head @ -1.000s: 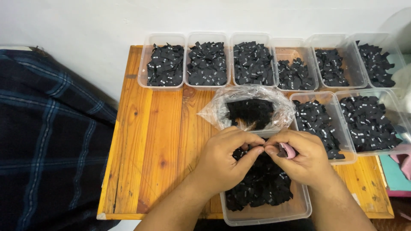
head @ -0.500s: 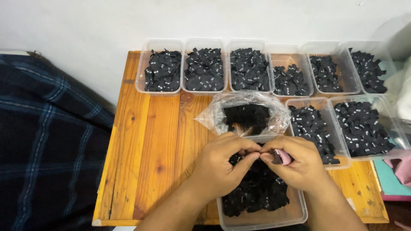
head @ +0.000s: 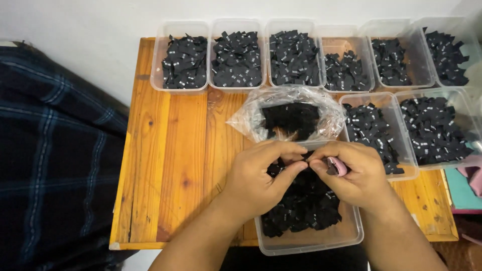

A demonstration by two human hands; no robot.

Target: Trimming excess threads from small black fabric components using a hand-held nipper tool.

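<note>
A dark plaid cloth (head: 55, 150) is seen at the far left, beside the wooden worktop (head: 170, 165). Along the back edge, clear tubs of black fabric labels (head: 185, 62) are ranged side by side, apparently kept sorted. Just in front, an opened plastic bag (head: 291, 118) of labels is laid within reach. Above the nearest tub (head: 309, 238), the left hand (head: 258, 178) is closed, its fingertips pinched on a small black label (head: 303, 161). The right hand (head: 351, 173) meets it there, a pink tool (head: 337, 165) being gripped in its palm.

Hands (head: 306, 175) over the near tub (head: 306, 241); bag (head: 291, 118) behind it, tub row (head: 241, 30) beyond.
</note>
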